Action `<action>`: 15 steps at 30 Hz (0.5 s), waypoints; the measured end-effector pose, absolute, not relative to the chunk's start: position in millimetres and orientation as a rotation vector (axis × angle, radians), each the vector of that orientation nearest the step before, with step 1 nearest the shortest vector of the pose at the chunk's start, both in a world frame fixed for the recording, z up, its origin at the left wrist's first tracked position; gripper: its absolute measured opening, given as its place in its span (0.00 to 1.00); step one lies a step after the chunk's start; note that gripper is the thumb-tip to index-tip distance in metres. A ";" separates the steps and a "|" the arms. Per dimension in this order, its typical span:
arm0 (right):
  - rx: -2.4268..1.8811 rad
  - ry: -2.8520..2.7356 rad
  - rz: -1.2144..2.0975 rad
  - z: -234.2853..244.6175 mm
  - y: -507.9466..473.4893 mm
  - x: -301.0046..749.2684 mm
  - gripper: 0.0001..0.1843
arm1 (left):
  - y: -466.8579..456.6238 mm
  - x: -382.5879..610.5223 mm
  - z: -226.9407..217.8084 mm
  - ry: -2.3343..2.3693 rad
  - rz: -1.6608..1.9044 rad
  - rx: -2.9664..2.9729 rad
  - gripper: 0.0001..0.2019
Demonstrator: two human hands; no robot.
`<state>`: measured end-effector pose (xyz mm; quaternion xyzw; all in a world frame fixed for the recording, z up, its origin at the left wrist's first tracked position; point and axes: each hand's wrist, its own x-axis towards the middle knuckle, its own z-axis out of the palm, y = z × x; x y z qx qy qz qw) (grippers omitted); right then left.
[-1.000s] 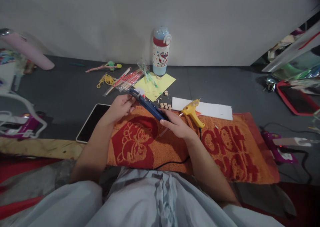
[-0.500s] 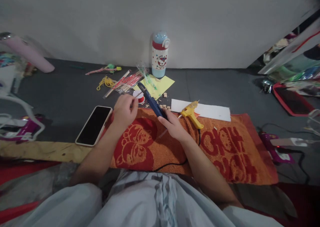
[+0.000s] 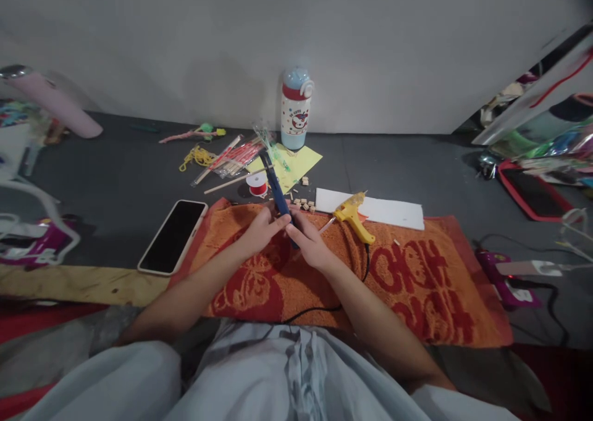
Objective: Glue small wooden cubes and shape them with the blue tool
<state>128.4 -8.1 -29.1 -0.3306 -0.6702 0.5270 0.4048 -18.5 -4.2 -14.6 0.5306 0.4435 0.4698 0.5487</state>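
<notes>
A long dark blue tool (image 3: pixel 275 185) points away from me, up over the orange towel (image 3: pixel 417 285). My right hand (image 3: pixel 311 243) grips its near end. My left hand (image 3: pixel 260 230) is closed on the same end from the left, fingertips touching the tool beside my right hand. A small red spool (image 3: pixel 257 184) and a thin wooden stick (image 3: pixel 231 182) lie on the dark floor just beyond my left hand. A yellow glue gun (image 3: pixel 353 213) rests on the towel to the right of my hands, its black cord running back toward me.
A phone (image 3: pixel 173 236) lies face up left of the towel. Behind are a white strip (image 3: pixel 393 209), yellow paper (image 3: pixel 303 160), small wooden blocks (image 3: pixel 303 204), packed straws (image 3: pixel 236 155) and a bottle (image 3: pixel 294 109) by the wall. Clutter lines both sides.
My left hand came back from the tool's far end to its near end beside my right hand. The tool swung from slanting left to pointing nearly straight away. The spool and stick are uncovered.
</notes>
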 end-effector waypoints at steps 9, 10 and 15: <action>-0.877 -1.747 1.286 -32.6 -11.0 127.7 0.35 | -9.7 -16.3 -18.3 1.150 1.212 1.241 0.27; -0.873 -1.746 1.283 -31.8 -11.4 127.7 0.34 | -10.4 -15.6 -17.7 1.161 1.223 1.242 0.27; -0.869 -1.741 1.277 -29.0 -12.5 128.0 0.29 | -12.7 -13.2 -16.1 1.176 1.253 1.257 0.26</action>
